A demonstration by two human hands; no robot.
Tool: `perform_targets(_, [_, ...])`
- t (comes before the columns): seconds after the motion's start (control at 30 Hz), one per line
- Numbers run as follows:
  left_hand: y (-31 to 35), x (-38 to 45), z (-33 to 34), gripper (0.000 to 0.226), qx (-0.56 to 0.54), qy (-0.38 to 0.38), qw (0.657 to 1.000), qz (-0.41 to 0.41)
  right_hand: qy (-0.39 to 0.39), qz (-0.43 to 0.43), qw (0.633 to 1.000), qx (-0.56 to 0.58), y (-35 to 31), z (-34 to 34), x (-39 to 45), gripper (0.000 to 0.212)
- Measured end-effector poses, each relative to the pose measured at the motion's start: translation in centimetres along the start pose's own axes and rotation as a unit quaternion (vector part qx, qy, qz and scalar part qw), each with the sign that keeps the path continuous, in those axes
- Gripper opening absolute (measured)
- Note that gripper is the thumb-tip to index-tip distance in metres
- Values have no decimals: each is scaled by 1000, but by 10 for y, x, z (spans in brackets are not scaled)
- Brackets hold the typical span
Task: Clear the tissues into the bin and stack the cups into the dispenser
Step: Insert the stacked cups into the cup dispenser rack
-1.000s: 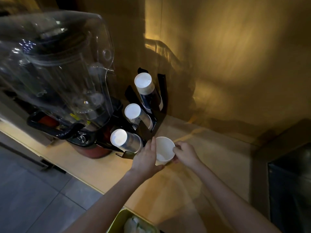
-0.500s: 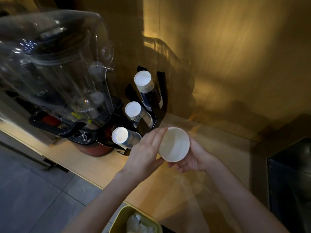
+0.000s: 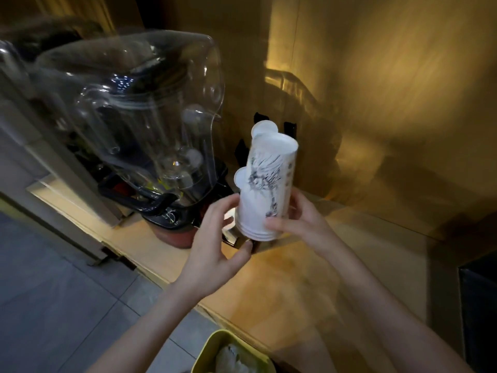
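A stack of white paper cups (image 3: 265, 195) with a black drawing is held bottom-up above the counter, its rims at the lower end. My right hand (image 3: 301, 224) grips the lower part from the right. My left hand (image 3: 215, 246) touches it from the left, thumb on the side and fingertips under the rims. Right behind the stack stands the black cup dispenser (image 3: 290, 129); the white ends of its top (image 3: 259, 128) and middle (image 3: 240, 176) cup rows show, and the lowest row is mostly hidden. A yellow-green bin (image 3: 212, 348) holding tissues (image 3: 231, 359) sits at the bottom edge.
A blender with a large clear cover (image 3: 129, 125) stands on the wooden counter (image 3: 295, 286), close to the left of the dispenser. A dark appliance (image 3: 478, 305) is at the right edge. The wall is directly behind. Grey floor tiles lie at lower left.
The cups went from mouth facing me to lifted and turned bottom-up in front of the dispenser. Both hands rose with them and the view moved closer.
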State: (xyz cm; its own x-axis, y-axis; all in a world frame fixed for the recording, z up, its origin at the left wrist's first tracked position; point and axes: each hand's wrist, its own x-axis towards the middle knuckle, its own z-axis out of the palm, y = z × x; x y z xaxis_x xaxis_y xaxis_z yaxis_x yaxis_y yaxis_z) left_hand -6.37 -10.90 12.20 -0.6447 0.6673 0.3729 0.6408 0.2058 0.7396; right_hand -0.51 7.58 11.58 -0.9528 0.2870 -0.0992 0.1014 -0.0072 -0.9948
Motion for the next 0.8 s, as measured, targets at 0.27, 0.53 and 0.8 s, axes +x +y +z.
perform_targets(0.27, [-9,23,-50,67,16,72,995,-65,-13,-64,991,-117,20,61,29,77])
perform_targets(0.53, [-36,23,-45,66,119,72,985,-97,40,-22,973,-228,50,81,49,88])
perform_targets(0.8, [-73,25,-8,62,62,-2,988,-143,56,-33,946,-316,51,91,42,78])
